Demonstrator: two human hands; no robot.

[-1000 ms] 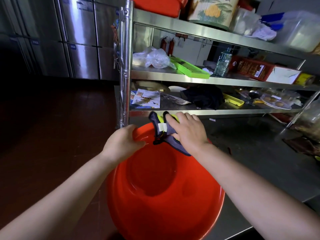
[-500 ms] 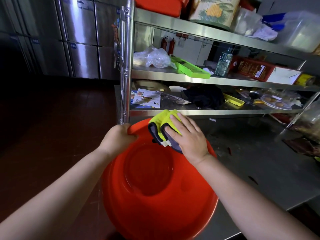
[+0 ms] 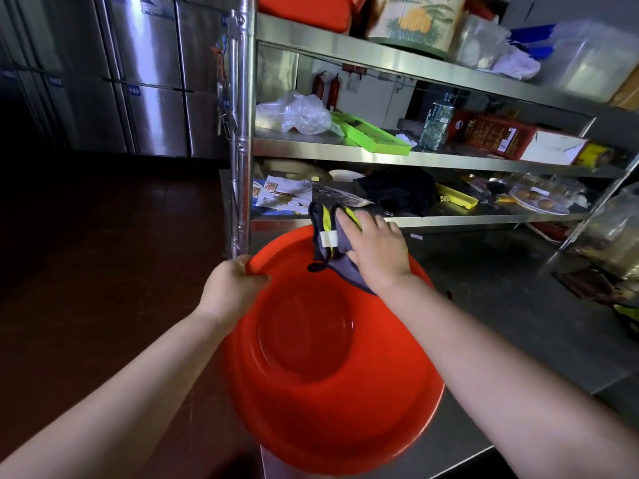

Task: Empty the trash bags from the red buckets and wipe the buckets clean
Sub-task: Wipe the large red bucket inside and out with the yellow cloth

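I am tilting one red bucket [image 3: 332, 357] on the steel desk [image 3: 518, 323], its mouth facing me so I can reach the inside wall. My left hand [image 3: 231, 285] is gripping the far-left rim, fingers curled over the edge, I judge to be steadying the bucket against the wiping pressure. My right hand [image 3: 375, 250] is pressing one grey-and-yellow cloth [image 3: 326, 236] against the upper inside wall, fingers stretched nearly flat over it. No bag is showing inside this bucket, so emptying seems done here. Another red tub [image 3: 307, 10] is sitting on the top shelf [image 3: 415, 63]; whether it is a second bucket, I cannot tell.
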